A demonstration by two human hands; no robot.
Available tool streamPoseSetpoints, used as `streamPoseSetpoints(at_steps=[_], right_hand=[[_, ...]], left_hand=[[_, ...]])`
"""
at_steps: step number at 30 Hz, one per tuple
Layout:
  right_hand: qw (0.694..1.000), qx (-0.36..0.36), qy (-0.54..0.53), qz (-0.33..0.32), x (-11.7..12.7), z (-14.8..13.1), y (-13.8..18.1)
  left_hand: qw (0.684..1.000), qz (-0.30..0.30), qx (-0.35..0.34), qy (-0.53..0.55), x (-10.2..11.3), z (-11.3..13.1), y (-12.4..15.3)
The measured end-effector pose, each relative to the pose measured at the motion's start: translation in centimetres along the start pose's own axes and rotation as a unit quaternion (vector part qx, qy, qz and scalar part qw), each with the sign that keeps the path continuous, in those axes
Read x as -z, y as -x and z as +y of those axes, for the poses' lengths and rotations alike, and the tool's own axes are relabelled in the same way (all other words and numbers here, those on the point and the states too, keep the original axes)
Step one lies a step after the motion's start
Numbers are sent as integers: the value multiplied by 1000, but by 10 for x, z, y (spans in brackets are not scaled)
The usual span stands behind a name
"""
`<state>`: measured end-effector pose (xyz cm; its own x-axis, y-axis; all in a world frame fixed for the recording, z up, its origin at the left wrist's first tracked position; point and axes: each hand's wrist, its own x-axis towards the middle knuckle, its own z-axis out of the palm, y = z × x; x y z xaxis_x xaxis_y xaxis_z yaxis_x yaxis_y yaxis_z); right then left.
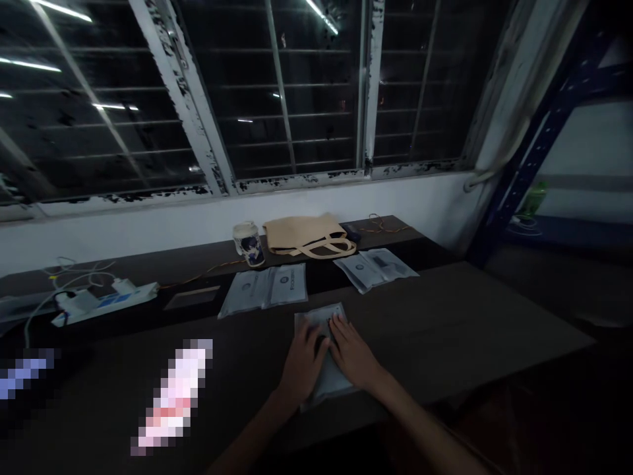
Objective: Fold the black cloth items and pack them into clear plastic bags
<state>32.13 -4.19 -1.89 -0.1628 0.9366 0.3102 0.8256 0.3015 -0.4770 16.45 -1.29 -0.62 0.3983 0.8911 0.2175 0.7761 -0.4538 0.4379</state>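
Plastic packet (324,349) lies flat on the dark desk (445,316) right in front of me, and both my hands rest on top of it. My left hand (302,361) presses down palm-flat, fingers loosely spread; my right hand (352,353) lies just beside it, fingers together and flat — neither one pinches anything. Farther back sit two more flat packets (264,289) side by side, another pair (374,267) to their right, then a printed cup (248,243) and a tan tote bag (306,235) near the wall. A white power strip (106,297) lies well off to the left.
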Motion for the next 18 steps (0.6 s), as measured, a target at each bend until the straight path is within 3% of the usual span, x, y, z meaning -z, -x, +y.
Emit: streamPoseSetpoints(at_steps=[3, 5, 7, 10, 12, 14, 16, 18], right_hand=[[999, -24, -25, -1, 8, 2, 18], [998, -45, -40, 9, 11, 1, 32], [996, -70, -60, 18, 12, -1, 42], [988, -97, -120, 20, 12, -2, 44], [975, -121, -183, 37, 14, 2, 38], [951, -160, -254, 73, 19, 11, 30], [914, -208, -330, 112, 28, 24, 23], [860, -278, -407, 132, 39, 37, 16]], left_hand=[[981, 13, 161, 103, 15, -6, 11], [945, -51, 250, 203, 22, -7, 18], [908, -127, 257, 306, 23, -4, 22], [872, -168, 174, 426, 19, 5, 18], [886, -141, 141, 418, 19, 7, 6], [925, -101, 140, 338, 24, 3, -15], [958, -68, 138, 243, 34, -6, -45], [969, -57, 144, 192, 44, -17, -80]])
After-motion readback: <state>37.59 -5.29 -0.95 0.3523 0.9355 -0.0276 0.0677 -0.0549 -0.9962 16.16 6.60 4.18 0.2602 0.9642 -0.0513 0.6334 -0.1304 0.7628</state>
